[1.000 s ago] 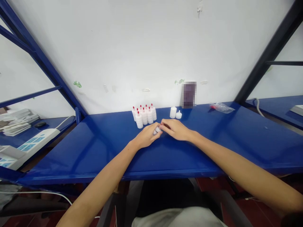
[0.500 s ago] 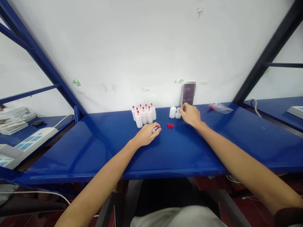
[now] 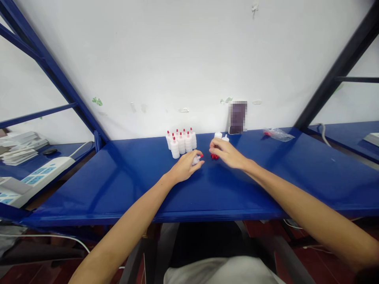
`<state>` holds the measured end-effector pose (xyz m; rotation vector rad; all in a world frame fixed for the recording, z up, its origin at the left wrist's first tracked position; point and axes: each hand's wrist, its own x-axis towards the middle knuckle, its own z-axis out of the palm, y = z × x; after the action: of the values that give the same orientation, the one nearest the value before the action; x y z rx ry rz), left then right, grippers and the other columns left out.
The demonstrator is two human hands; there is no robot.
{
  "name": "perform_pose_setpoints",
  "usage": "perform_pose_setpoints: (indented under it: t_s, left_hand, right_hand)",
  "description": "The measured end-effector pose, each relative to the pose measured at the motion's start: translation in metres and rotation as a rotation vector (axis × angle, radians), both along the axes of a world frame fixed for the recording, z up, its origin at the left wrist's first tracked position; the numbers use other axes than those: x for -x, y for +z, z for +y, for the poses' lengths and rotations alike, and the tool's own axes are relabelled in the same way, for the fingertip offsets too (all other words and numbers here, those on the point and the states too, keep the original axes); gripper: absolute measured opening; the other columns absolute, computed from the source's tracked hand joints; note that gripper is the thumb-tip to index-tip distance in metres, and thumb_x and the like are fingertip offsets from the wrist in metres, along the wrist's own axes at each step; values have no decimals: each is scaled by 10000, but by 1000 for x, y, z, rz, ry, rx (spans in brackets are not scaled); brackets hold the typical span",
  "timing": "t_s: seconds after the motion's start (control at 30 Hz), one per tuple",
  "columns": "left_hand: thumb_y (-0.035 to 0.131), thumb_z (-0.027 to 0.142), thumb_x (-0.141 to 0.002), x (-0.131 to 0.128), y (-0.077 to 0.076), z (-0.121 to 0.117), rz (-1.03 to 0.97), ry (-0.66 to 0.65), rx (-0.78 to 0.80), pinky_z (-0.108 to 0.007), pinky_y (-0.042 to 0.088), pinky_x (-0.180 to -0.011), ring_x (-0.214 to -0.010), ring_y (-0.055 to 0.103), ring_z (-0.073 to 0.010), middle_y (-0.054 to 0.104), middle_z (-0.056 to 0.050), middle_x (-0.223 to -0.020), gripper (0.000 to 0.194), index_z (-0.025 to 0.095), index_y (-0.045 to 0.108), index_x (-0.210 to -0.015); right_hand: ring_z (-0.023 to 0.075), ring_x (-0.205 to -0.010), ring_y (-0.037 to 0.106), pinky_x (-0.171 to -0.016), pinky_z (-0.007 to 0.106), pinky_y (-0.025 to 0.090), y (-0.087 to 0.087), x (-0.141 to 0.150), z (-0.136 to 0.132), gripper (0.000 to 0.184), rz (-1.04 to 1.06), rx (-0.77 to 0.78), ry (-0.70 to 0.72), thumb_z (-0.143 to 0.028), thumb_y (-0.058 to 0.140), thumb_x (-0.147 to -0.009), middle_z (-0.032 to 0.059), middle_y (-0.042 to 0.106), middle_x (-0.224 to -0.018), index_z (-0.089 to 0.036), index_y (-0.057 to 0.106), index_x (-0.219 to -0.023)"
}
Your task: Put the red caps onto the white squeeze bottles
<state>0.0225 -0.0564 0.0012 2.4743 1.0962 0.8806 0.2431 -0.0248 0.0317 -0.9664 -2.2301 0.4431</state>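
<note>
My left hand (image 3: 186,166) is closed around a small white dropper bottle (image 3: 196,160) with a red cap (image 3: 201,156), held tilted toward the right. Just behind it, several white bottles (image 3: 175,149) with red tips stand upright in a cluster. My right hand (image 3: 225,153) hovers over a small pile of loose red caps (image 3: 214,157), its thumb and fingers curled together. Whatever those fingers hold, if anything, is hidden. Beyond the right hand show white bottles without red caps (image 3: 218,135), partly covered by it.
A blurred dark upright object (image 3: 237,117) leans against the wall (image 3: 166,59). A clear plastic bag (image 3: 279,135) with something red lies at the right of the blue table (image 3: 124,181). Blue rack posts flank the table. To the left is a white power strip (image 3: 44,175).
My right hand has moved left and closer, from the uncapped bottles to the red caps. My left hand still holds its bottle, the red tip now showing more.
</note>
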Motion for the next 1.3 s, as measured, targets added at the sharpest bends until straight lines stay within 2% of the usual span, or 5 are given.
perform_pose_setpoints:
  t_s: [0.37, 0.5, 0.7, 1.13, 1.3]
  left_hand:
    - [377, 267, -978, 0, 1, -2, 96, -64, -142, -313, 447, -791, -835, 544, -181, 594, -63, -920, 173, 168, 519, -973]
    - [371, 246, -980, 3, 2, -2, 135, -25, -205, -342, 442, -882, -970, 567, -210, 618, -92, -1036, 240, 174, 521, -1153]
    - [418, 374, -980, 5, 4, -4, 150, 6, -48, -305, 460, -779, -858, 615, -189, 664, -54, -1015, 269, 204, 503, -1170]
    - [436, 416, -966, 5, 6, -3, 180, 46, 21, -269, 412, -665, -767, 613, -175, 669, -31, -905, 281, 203, 546, -1111]
    - [453, 417, -961, 4, 5, -4, 125, 31, 80, -254, 385, -611, -661, 571, -150, 615, 12, -752, 271, 203, 524, -1112]
  right_hand:
    - [149, -672, 467, -653, 285, 361, -5, 21, -22, 319, -75, -4, 258, -395, 303, -1018, 6, 517, -761, -214, 410, -779]
    - [151, -637, 454, -644, 284, 366, 1, 5, -10, 357, -16, 72, 136, -409, 253, -1015, -7, 477, -678, -221, 368, -734]
    - [190, -726, 548, -639, 286, 339, -2, -38, 24, 221, -505, 111, -161, -383, 445, -921, 49, 624, -815, -207, 507, -804]
    - [188, -715, 600, -642, 274, 412, 0, -45, 30, 248, -514, 346, 57, -368, 520, -868, 66, 690, -814, -157, 639, -921]
    - [166, -680, 591, -651, 265, 401, 8, -35, 16, 181, -411, 127, -26, -263, 478, -873, 43, 692, -787, -176, 635, -885]
